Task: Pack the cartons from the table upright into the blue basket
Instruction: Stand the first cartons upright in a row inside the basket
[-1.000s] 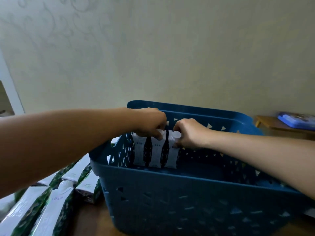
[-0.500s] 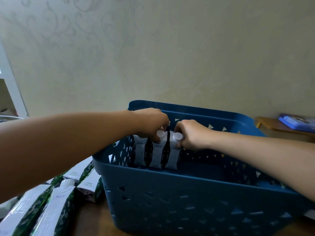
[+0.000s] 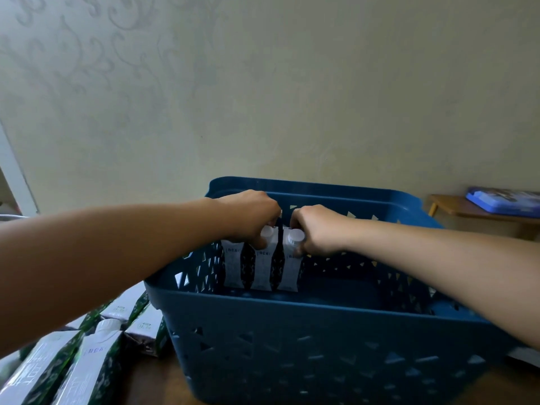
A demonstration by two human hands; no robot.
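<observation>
Blue basket (image 3: 306, 340) on the table (image 3: 157, 381), filling most of the near edge; wall behind. Only three cartons in it so far, standing upright in a row against the far-left inner wall: left carton (image 3: 233, 266), middle carton (image 3: 265, 266), right carton (image 3: 290, 266). More cartons (image 3: 73, 366) lying flat on the table at the near-left corner, just beside the basket. Most of the task likely left.

Left hand (image 3: 251, 219) over the row, grip clamped on the top of the middle carton near its white cap. Right hand (image 3: 314, 229), grip clamped round the top of the right carton, thumb side by the cap (image 3: 295, 236).

Risks, judged from here:
- Row only braced on the left; open floor to the right. Letting go unevenly could tip the right carton over.
- Pushing from the caps alone, high up, could lean the cartons instead of sliding them.
- Arms crossing the rim; pulling out could snag and shift the basket.
</observation>
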